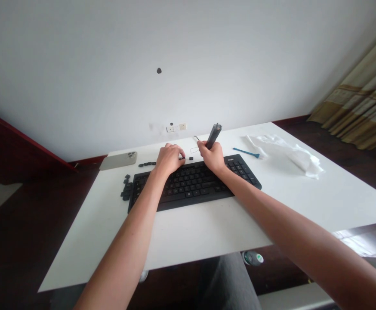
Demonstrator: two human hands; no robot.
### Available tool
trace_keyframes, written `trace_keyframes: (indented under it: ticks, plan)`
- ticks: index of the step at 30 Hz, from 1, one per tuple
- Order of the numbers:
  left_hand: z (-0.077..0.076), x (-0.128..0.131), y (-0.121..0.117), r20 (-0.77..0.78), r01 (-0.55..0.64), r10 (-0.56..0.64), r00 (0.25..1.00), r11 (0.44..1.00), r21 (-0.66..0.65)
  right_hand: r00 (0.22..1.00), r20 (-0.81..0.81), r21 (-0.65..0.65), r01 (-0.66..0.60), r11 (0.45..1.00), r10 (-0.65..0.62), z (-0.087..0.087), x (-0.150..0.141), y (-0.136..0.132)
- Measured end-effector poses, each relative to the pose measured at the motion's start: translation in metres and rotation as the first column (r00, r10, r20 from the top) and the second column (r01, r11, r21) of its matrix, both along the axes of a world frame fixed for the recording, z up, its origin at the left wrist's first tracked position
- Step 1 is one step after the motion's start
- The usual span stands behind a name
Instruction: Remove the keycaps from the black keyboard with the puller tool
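Note:
A black keyboard [188, 185] lies across the white table in front of me. My left hand [169, 159] is at its far edge, fingers bent and closed on a small black keycap [182, 158]. Just right of those fingertips, another keycap [191, 158] rests on the table. My right hand [212, 155] is wrapped round a dark, blocky handheld tool [214, 135], held tilted upward over the keyboard's far right part. A thin wire loop [194, 150] shows beside the right fingers; whether it joins the tool, I cannot tell.
Loose keycaps [147, 163] form a row behind the keyboard, and a pile of keycaps [127, 189] sits at its left. A phone [118, 160] lies at the back left. On the right are a blue stick tool [246, 152] and a crumpled white plastic bag [291, 155].

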State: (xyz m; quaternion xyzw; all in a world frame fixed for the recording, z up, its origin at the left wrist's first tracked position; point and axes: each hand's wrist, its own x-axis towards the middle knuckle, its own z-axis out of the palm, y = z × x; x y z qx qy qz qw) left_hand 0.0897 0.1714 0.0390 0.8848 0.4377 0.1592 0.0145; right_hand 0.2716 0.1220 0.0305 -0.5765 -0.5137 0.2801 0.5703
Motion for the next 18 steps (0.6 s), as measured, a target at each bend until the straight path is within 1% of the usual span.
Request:
trace_keyframes:
  ticks: [3, 6, 9, 13, 18]
  plan:
    - [-0.001, -0.001, 0.002, 0.035, -0.01, 0.01, 0.999, 1.0, -0.007, 1.0, -0.004, 0.017, 0.0, 1.0, 0.0, 0.0, 0.0, 0.0]
    - [-0.005, 0.001, 0.005, 0.107, 0.044, -0.044, 0.993, 0.999, 0.0, 1.0, 0.002, 0.03, 0.009, 1.0, -0.01, 0.0, 0.0, 0.0]
    - [-0.007, 0.008, 0.006, 0.14, 0.087, -0.085, 0.987, 0.996, -0.01, 1.0, 0.013, 0.035, 0.019, 0.999, -0.02, 0.001, -0.001, 0.0]
    - [-0.006, 0.014, 0.005, 0.126, 0.09, -0.087, 0.988, 0.996, -0.016, 0.999, 0.034, 0.042, 0.014, 0.999, -0.015, 0.003, -0.002, 0.0]
    - [-0.005, 0.013, 0.004, 0.098, 0.084, -0.083, 0.992, 0.996, -0.008, 0.995, 0.097, 0.052, 0.006, 0.999, -0.011, 0.003, 0.003, 0.0]
